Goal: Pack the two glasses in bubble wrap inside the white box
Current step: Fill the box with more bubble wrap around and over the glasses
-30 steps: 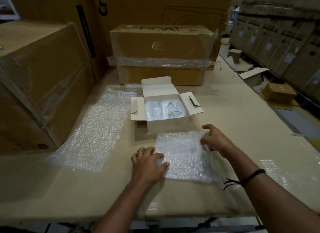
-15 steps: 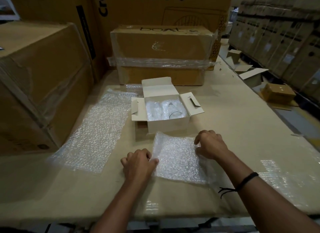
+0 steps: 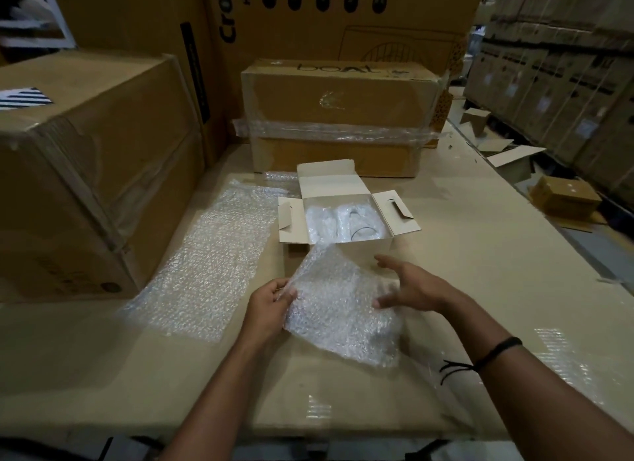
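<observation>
L hand (image 3: pixel 271 302) fingers pinched the small bubble-wrap sheet (image 3: pixel 339 306) at its 9 o'clock edge. R hand (image 3: pixel 408 289) fingers lay spread & straight against the 3 o'clock edge, no clear grip. Sheet was lifted & tilted at 6 o'clock of the white box (image 3: pixel 363 254), which stood open w/ both wrapped glasses (image 3: pixel 343 220) inside. Best way, prob.: keep sheet taut, lay it flat over glasses, tuck edges w/o pressing.

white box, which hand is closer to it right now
Right. The right hand reaches almost to the front wall of the white box; the left hand sits farther back, to its left, pinching the bubble wrap sheet.
</observation>
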Available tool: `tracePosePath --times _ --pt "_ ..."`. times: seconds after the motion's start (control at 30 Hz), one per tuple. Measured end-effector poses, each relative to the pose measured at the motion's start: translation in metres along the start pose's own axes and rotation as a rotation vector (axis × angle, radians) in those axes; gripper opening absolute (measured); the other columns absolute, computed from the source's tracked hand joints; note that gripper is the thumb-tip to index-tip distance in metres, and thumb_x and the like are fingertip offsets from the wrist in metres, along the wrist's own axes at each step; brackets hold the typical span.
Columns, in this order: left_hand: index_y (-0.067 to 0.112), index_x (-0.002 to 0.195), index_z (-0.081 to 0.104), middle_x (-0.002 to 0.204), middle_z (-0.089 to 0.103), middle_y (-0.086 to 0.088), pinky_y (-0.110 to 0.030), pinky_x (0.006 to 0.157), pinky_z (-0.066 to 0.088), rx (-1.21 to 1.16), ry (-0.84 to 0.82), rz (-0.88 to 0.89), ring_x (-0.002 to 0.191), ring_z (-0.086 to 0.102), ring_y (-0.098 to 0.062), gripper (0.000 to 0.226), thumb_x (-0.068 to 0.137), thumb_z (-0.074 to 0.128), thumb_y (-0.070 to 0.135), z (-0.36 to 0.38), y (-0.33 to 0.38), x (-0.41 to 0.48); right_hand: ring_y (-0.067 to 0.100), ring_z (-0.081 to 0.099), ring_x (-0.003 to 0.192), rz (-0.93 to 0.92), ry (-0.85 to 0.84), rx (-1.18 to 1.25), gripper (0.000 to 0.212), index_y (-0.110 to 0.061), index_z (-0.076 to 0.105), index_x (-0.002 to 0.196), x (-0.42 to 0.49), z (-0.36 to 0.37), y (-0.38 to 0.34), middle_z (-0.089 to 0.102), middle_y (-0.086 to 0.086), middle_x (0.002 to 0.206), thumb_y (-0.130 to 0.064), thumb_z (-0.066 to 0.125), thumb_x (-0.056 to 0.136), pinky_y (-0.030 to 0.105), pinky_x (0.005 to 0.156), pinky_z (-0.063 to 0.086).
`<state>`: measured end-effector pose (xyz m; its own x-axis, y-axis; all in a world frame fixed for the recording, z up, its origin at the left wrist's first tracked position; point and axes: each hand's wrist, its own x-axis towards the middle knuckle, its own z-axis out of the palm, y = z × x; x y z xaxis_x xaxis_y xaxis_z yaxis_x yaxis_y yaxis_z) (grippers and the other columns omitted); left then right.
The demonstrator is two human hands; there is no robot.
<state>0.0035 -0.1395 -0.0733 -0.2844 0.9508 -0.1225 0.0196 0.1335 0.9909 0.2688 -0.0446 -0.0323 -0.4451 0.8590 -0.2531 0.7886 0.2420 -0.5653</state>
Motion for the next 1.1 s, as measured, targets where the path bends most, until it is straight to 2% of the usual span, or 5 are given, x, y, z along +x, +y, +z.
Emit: tracePosePath --times 0.13,0.3,0.67,0.9,1.1 --pt "0.007 0.097 0.070 0.083 0.075 -0.003 -0.028 0.064 0.055 -0.053 -0.086 -0.004 0.072 0.069 -0.018 0.015 0.096 0.055 0.005 -0.010 0.003 0.002 0.016 0.055 0.106 0.038 -0.107 -0.108 0.093 -0.020 0.032 0.150 0.017 0.002 -0.021 0.059 0.001 0.119 -0.029 0.084 0.073 0.021 0.082 0.039" --pt "0.005 0.091 0.068 0.077 0.071 -0.004 -0.026 0.060 0.054 -0.071 -0.107 -0.027 0.066 0.065 -0.016 0.017 0.098 0.052 0.007 -0.032 0.008 0.008 0.026 0.060 0.063 0.084 -0.177 -0.021 0.018 -0.018 0.061 0.067 0.029 0.011 -0.021 0.063 0.007 0.066 -0.018 0.079 0.071 0.032 0.058 0.046" --pt "0.019 0.077 0.070 0.072 0.070 0.004 -0.031 0.067 0.052 0.396 0.019 0.121 0.069 0.067 -0.015 0.014 0.080 0.078 0.030 -0.053 0.022 0.041 0.010 0.052 0.064 0.107 0.000 0.638 0.016 -0.011 0.059 0.093 0.018 0.027 -0.034 0.064 0.000 0.079 -0.012 0.073 0.085 0.023 0.053 0.039" --pt "0.017 0.054 0.051 0.052 0.050 0.005 -0.028 0.053 0.035 0.279 0.082 0.138 0.051 0.045 -0.012 0.044 0.096 0.059 0.025 -0.034 0.024 0.044 0.026 0.061 0.073 0.184 0.096 0.819 0.083 -0.030 0.046 0.135 -0.007 0.051 -0.025 0.061 0.023 0.094 0.009 0.079 0.071 0.043 0.072 0.055" --pt "0.017 0.056 0.051 0.053 0.047 0.006 -0.028 0.053 0.031 0.185 0.144 0.168 0.051 0.039 -0.010 0.040 0.096 0.058 0.021 -0.024 0.039 0.058 0.024 0.065 0.071 0.168 0.435 1.264 0.052 -0.012 0.050 0.130 0.006 0.030 -0.027 0.068 0.020 0.097 0.009 0.063 0.085 0.035 0.060 0.057"
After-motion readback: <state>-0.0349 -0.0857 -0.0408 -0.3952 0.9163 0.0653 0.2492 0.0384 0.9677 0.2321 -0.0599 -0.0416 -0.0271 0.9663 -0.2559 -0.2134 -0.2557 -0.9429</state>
